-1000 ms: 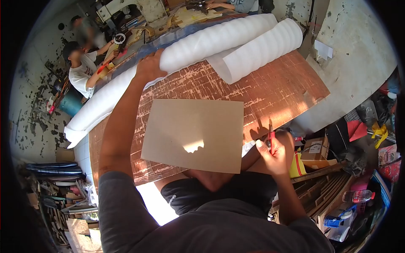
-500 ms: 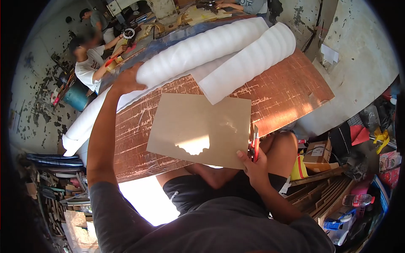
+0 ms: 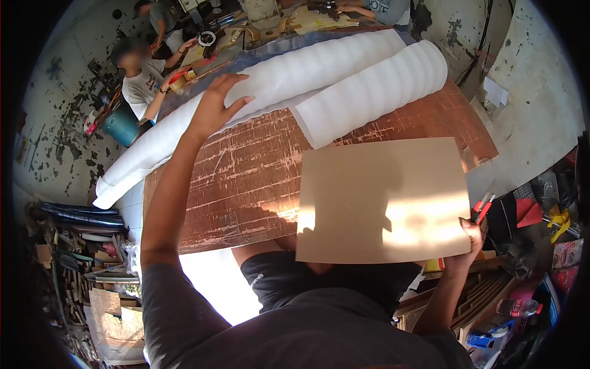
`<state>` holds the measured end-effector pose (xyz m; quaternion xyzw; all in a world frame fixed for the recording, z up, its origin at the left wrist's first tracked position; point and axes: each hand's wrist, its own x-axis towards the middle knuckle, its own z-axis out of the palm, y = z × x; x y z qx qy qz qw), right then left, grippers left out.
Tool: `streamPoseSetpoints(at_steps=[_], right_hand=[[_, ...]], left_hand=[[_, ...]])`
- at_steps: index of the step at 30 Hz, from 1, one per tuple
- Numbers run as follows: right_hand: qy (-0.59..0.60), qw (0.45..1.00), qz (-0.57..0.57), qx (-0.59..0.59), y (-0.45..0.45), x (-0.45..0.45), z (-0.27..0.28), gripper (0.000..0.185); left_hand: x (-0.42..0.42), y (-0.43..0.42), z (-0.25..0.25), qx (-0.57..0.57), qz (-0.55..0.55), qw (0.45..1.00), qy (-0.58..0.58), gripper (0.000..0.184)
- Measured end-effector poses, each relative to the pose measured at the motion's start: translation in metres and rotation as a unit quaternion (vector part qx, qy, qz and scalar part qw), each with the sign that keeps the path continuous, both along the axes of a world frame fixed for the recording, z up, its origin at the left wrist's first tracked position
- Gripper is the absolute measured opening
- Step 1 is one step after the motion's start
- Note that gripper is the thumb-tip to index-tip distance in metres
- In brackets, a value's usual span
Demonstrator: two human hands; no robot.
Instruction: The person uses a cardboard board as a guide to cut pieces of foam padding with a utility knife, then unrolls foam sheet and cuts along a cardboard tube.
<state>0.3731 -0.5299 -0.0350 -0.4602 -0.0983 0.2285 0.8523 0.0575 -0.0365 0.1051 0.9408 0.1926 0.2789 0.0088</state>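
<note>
Long white roll [image 3: 307,69] runs eight to two o'clock, nearer the spread left hand [image 3: 215,107]; right hand [image 3: 468,245] pinches brown board [image 3: 350,197] and red cutter [image 3: 483,210].

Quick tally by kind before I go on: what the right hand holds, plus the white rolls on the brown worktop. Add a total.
Tan sheet: 1, in the right hand
Red tool: 1, in the same hand
White rolls: 2, a long roll and a shorter roll; whether they join is unclear
Total: 4
</note>
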Motion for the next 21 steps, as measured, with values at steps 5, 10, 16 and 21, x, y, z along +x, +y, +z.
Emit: streamPoseSetpoints(at_steps=[5,10,16,21], right_hand=[[-0.030,0.985,0.057,0.160,-0.094,0.084,0.009,0.036],[-0.113,0.957,0.105,0.244,-0.090,0.075,0.028,0.026],[-0.052,0.957,0.061,0.278,-0.054,0.051,0.038,0.019],[-0.089,0.985,0.003,0.150,-0.033,0.025,0.051,0.017]], left_hand=[[0.049,-0.071,-0.036,-0.186,-0.170,0.967,0.048,0.053],[0.075,-0.130,-0.051,-0.245,-0.187,0.933,0.185,0.070],[0.089,-0.153,-0.090,-0.126,-0.334,0.920,0.162,0.087],[0.082,-0.184,-0.100,0.014,-0.354,0.904,0.239,0.096]])
